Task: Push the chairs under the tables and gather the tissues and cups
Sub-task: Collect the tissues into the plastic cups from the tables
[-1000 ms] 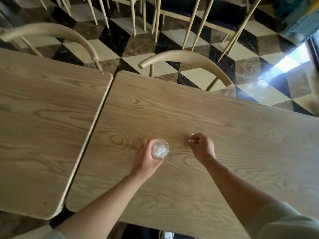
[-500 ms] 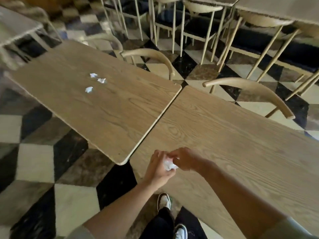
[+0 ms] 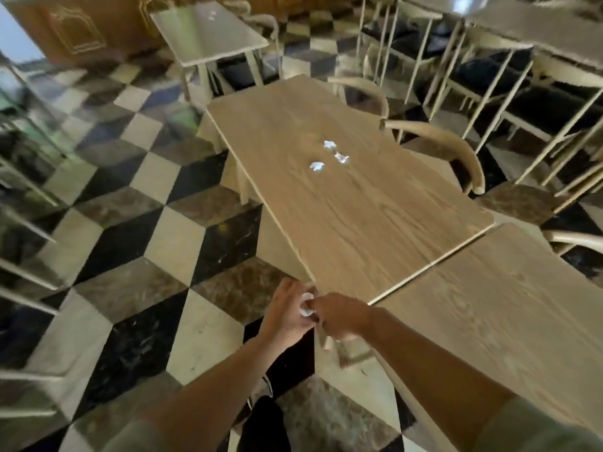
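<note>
Both hands meet, lower centre: left hand cups the cup; right hand grip pinches tissue into it. Risk: wad spills while walking toward three tissues mid-table.

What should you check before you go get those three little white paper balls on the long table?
1. Left hand grips the cup: ok.
2. Right hand free to pick up: cannot tell, its fingers curl at the cup.
3. Three tissues lie loose on the long table: ok.
4. Nothing on the tabletop between you and them: ok.
5. Chair beside them pushed under: not ok, its back stands off the edge.
</note>
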Demonstrator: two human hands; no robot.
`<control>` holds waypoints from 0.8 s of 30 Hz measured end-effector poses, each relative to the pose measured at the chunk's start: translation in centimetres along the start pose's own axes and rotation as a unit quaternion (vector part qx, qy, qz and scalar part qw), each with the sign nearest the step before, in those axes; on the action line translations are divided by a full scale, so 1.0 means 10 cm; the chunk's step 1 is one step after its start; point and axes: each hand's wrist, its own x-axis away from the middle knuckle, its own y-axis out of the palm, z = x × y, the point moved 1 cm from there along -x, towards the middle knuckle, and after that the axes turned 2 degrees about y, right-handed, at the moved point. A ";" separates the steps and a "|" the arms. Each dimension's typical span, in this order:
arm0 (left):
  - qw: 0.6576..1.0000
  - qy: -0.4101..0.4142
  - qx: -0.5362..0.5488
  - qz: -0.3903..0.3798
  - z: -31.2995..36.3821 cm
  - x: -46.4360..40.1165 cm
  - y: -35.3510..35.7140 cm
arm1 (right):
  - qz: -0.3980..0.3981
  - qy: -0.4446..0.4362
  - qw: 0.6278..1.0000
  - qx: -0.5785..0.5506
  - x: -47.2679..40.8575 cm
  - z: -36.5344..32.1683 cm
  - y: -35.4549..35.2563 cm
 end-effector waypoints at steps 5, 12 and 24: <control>0.998 -0.022 0.045 0.042 -0.77 -0.41 -0.63 | -0.038 -0.002 0.999 0.014 -0.95 -0.55 -0.44; 0.995 -0.028 0.023 0.094 -1.58 -1.34 -1.49 | 0.089 -0.031 0.994 -0.060 -1.92 -1.00 -1.33; 0.999 0.026 0.029 -0.002 -2.09 -3.82 -1.71 | 0.295 0.113 0.918 -0.237 -3.33 -0.01 -2.61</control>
